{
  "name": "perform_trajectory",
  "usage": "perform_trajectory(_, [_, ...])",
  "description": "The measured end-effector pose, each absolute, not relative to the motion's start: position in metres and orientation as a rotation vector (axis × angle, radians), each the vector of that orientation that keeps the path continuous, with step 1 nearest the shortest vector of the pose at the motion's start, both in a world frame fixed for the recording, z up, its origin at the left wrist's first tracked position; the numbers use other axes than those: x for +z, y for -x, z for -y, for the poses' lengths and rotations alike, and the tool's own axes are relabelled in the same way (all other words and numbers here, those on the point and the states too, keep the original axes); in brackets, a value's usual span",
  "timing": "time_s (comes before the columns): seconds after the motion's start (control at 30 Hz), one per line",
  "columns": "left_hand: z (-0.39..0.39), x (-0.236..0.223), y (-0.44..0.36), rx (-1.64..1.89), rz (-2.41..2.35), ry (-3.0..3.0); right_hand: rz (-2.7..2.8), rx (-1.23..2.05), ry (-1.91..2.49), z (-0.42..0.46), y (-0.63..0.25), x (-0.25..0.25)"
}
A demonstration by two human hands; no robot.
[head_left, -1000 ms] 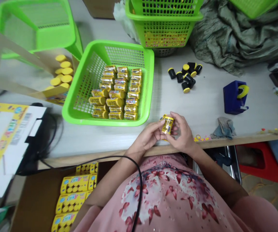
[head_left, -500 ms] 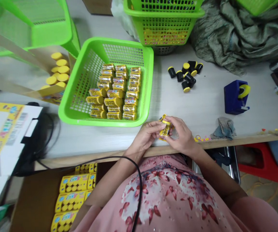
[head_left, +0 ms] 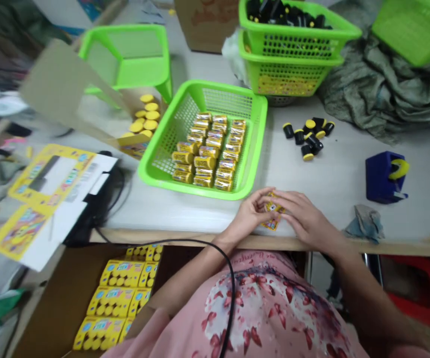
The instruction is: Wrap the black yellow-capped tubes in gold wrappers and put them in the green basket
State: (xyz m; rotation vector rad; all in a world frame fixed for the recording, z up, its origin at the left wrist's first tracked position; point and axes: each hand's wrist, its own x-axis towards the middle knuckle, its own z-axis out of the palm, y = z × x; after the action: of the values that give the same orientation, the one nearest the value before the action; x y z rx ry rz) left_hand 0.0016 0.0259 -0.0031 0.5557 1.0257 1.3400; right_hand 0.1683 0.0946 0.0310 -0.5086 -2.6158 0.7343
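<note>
Close to the table's front edge, both my hands meet over a small yellow printed wrapper (head_left: 271,210) with coloured pictures. My left hand (head_left: 251,215) has its thumb and fingers bent around the wrapper's left side. From the other side, my right hand (head_left: 306,219) reaches over it, the fingers curled and covering part of it. Whether a small tube lies under the fingers is hidden. Beyond my left hand stands a green basket (head_left: 146,171) with rows of yellow-capped tubes (head_left: 204,163) in shiny yellow wrappers.
Small black tubes with yellow caps (head_left: 313,141) lie on the table behind my right hand. To the right are a blue tape dispenser (head_left: 382,179) and a crumpled cloth (head_left: 365,222). Stacked green baskets (head_left: 293,59) stand behind. A black cable (head_left: 185,242) crosses my left forearm.
The yellow-capped tube seen between my fingers is now out of sight, and the printed wrapper shows there instead. My right hand has turned over it. The view has swung left.
</note>
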Motion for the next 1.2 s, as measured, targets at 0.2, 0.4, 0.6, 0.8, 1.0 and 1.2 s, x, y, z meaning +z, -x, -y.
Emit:
perform_trajectory(0.2, [-0.024,-0.004,-0.002,1.374,-0.851,-0.46,2.679,0.724,0.412,-0.124,-0.169,0.068])
perform_trajectory(0.4, [-0.027,-0.018,-0.007,1.231,-0.862,-0.435,2.373,0.895,0.68,-0.169,-0.057,0.079])
perform_trajectory(0.6, [-0.028,-0.026,-0.011,1.202,-0.927,-0.492,2.556,0.839,1.04,-0.193,0.069,0.049])
perform_trajectory(0.8, [-0.024,-0.011,-0.004,1.227,-0.962,-0.458,2.466,0.751,0.805,-0.192,0.027,0.05])
perform_trajectory(1.0, [-0.03,-0.011,0.002,1.497,-1.154,-0.336,2.28,0.434,0.89,-0.13,-0.117,0.044])
perform_trajectory(1.2, [-0.033,-0.015,0.004,1.549,-1.306,-0.459,2.379,0.309,1.024,-0.077,-0.173,-0.007])
